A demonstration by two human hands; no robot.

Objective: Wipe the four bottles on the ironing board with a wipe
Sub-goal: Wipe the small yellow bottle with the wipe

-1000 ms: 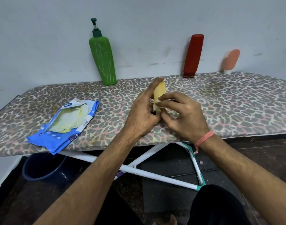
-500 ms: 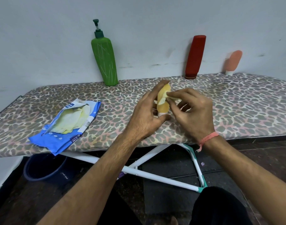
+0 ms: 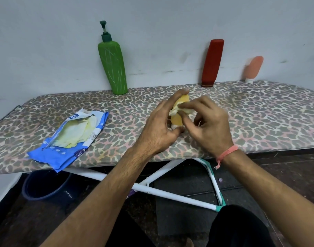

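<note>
Left hand (image 3: 159, 129) grips the small yellow bottle (image 3: 177, 119) over the ironing board (image 3: 259, 122); right hand (image 3: 208, 125) pinches the wipe (image 3: 177, 107) against it. I see the green pump bottle (image 3: 113, 68), red bottle (image 3: 212, 63) and peach bottle (image 3: 253, 67) against the wall, and the wipes pack (image 3: 70, 138) lying at left.
</note>
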